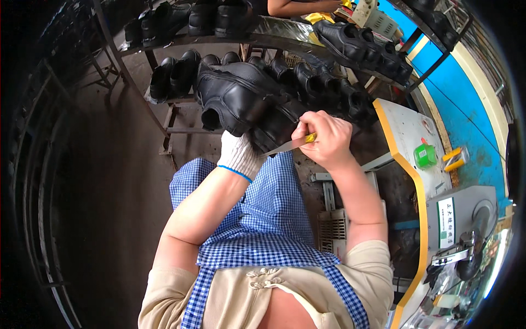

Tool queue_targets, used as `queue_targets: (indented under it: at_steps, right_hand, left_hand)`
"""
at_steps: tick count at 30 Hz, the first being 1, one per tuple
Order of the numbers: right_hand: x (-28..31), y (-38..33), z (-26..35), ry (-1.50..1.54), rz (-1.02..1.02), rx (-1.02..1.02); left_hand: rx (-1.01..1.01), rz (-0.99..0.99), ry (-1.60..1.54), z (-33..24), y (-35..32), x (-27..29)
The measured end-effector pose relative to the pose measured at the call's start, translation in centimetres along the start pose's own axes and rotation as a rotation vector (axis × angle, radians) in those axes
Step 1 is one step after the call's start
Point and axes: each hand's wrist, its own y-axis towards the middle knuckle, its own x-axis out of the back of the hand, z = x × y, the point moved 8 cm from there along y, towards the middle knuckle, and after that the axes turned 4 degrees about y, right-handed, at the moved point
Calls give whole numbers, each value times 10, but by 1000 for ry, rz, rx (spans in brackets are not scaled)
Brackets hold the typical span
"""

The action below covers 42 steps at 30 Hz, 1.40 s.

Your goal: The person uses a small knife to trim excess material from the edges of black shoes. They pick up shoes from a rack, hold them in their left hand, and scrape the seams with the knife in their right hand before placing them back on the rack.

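Note:
A pair of black leather shoes [233, 93] is up in front of me, close together at the middle of the view. My left hand [241, 155], in a white knit glove with a blue cuff edge, holds them from below; its fingers are mostly hidden by the leather. My bare right hand [327, 138] is closed round the yellow handle of a knife [287, 146]. The blade points left and lies across the near side of the lower shoe, close to the glove. Whether its edge touches the leather, I cannot tell.
Black shoes line an upper rack shelf [274, 32] and a lower one behind my hands. To the right stands a yellow-edged worktable [402, 118] with a green container [424, 156] and a grey sewing machine [463, 214]. Another person's arm [298, 7] shows beyond the rack.

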Motion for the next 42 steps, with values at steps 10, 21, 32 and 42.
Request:
queue_targets:
  at_steps: [10, 21, 32, 42]
  right_hand:
    - [-34, -7, 20, 231, 196, 55]
    - [-74, -38, 33, -69, 395, 275]
    - [-126, -84, 27, 696, 942, -321]
    - [-107, -184, -56, 520, 1162, -796]
  left_hand:
    - [-157, -24, -13, -23, -10, 37]
    - [-196, -133, 29, -34, -21, 55]
    - [-283, -245, 239, -43, -41, 120]
    - [-528, -749, 1276, -158, -106, 187]
